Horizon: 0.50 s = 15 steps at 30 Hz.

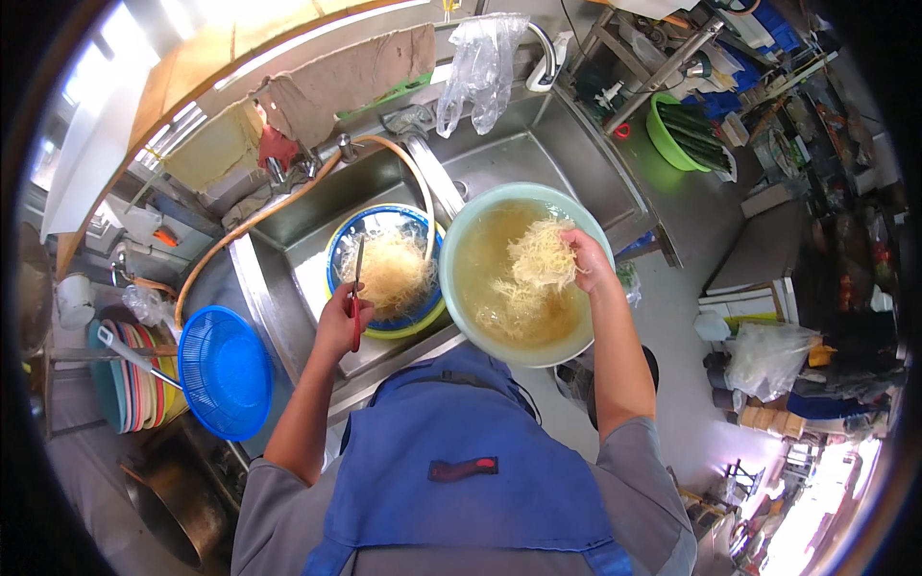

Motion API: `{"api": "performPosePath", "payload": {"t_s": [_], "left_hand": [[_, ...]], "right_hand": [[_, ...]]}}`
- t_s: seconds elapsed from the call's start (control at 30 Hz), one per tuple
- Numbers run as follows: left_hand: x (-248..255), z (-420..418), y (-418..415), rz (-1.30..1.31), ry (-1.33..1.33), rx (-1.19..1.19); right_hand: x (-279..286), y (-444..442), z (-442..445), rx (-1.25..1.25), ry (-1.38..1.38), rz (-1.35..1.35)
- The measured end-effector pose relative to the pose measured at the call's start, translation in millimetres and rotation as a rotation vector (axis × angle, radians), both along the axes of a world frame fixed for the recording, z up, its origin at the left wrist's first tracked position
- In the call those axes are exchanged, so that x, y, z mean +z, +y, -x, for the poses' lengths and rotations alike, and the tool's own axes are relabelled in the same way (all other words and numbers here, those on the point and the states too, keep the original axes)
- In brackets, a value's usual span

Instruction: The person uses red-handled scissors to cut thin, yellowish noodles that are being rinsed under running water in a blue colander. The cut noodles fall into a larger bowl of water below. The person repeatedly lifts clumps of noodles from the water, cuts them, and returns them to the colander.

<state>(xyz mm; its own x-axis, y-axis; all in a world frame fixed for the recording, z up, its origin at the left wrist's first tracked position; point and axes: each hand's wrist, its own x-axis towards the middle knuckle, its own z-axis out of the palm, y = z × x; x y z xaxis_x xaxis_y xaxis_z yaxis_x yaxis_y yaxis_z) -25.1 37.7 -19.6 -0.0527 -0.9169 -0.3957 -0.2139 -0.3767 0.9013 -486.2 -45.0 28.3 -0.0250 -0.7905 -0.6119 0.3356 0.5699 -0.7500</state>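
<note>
My left hand (346,318) holds a pair of red-handled scissors (356,309), blades pointing away from me, at the near left rim of a blue basket (332,259). Pale, stringy strands (396,270) fill that basket, which sits in a yellow-green basin (414,327) inside the left steel sink. My right hand (587,263) grips a clump of pale yellow, frilly strands (540,255) above a light green basin (455,216). Cloudy, brownish water (490,237) fills the basin, with more strands lying in it. The basin overlaps the sink's near edge.
An orange hose (238,230) runs along the back into the blue basket. A blue colander (225,373) stands to the left. Behind the right sink hangs a plastic bag (482,65) near a curved faucet (549,50). A green bowl of dark green cucumbers (688,133) sits farther right.
</note>
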Motion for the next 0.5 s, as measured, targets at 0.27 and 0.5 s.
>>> {"api": "performPosePath", "payload": {"t_s": [0.27, 0.5], "left_hand": [[-35, -13, -6, 0.012, 0.142, -0.049], [-45, -28, -4, 0.007, 0.117, -0.029]], "right_hand": [[-62, 42, 5, 0.242, 1.131, 0.245], [-61, 45, -53, 0.510, 1.552, 0.735]]}}
